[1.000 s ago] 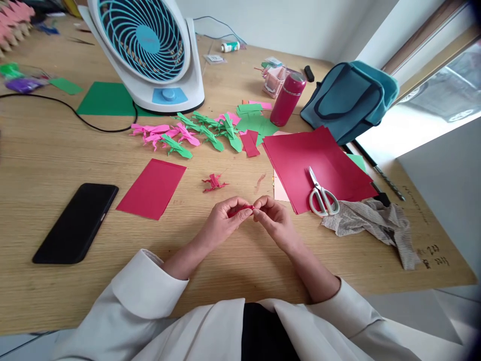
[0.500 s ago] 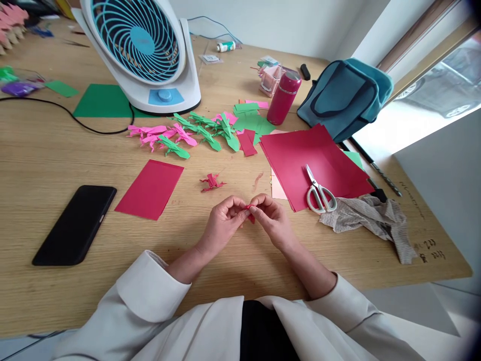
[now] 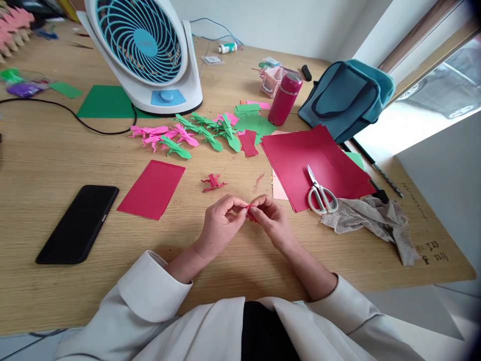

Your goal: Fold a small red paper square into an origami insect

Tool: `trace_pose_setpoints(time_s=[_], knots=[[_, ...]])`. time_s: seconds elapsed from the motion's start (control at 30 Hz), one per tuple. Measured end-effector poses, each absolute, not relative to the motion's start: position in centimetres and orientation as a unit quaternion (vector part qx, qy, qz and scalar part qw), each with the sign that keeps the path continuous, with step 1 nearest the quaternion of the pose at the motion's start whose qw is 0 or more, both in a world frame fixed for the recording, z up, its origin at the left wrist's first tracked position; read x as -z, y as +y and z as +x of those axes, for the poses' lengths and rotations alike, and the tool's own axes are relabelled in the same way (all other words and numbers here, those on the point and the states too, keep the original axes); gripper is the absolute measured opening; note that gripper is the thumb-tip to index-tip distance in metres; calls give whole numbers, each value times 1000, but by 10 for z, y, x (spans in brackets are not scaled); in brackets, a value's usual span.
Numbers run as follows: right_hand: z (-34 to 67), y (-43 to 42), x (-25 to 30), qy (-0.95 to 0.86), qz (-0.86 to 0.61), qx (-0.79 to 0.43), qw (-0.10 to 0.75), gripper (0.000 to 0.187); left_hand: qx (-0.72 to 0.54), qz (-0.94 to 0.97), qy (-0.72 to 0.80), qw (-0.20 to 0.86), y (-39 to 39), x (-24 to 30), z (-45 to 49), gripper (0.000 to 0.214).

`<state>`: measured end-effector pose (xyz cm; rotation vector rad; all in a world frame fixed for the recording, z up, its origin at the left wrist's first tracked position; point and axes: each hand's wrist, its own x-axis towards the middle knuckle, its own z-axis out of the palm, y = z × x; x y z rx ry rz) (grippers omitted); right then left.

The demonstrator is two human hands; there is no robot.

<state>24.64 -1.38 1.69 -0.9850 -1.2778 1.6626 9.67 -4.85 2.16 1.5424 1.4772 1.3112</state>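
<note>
Pinching a small red paper piece (image 3: pixel 251 210) between both hands, the person holds it just above the worktop (image 3: pixel 45 165), near the front edge and in line with the body. The left hand (image 3: pixel 220 223) grips the piece from 9 o'clock and the right hand (image 3: pixel 272 220) from 3 o'clock. On each hand the fingers (image 3: pixel 236 202) are pressed together on the paper at thumb and forefinger, and the fingertips of the two hands almost touch. Most of the piece is hidden behind them; only a narrow red edge shows.

Handling, as a judgement: the piece is very light, thin and folded down small. It is probably stiff along its creases and soft between them, so a hard squeeze would likely crumple or tear it. It looks dry and not slippery. Hold is best taken on the folded edges, close to the crease, with fingertip pressure only.

Surroundings, read from the hands:
- A small red folded figure (image 3: pixel 213 182) lies near at 11 o'clock.
- A red rectangle (image 3: pixel 152 189) lies at 10 o'clock.
- A black phone (image 3: pixel 78 223) lies at 9 o'clock, well apart.
- Scissors (image 3: pixel 319 193) lie at 2 o'clock on a stack of red sheets (image 3: pixel 311 155).
- A crumpled cloth (image 3: pixel 376 220) lies at 3 o'clock.
</note>
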Motion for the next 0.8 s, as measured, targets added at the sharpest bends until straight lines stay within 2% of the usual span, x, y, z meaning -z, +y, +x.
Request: trace_pose_setpoints(time_s=[0.3,0.53,0.63,0.8], knots=[[244,-17,-13,-518,-386,-638,419,30,-555,483,513,442,-52,-12,102,11],[244,-19,-13,-528,-393,-616,433,25,-542,437,508,507,-52,-24,103,14],[244,-20,-12,-538,-397,-603,434,25,-537,450,504,506,-52,-22,102,15],[244,-20,-6,-556,-402,-585,432,23,-538,496,520,440,-50,-14,99,16]])
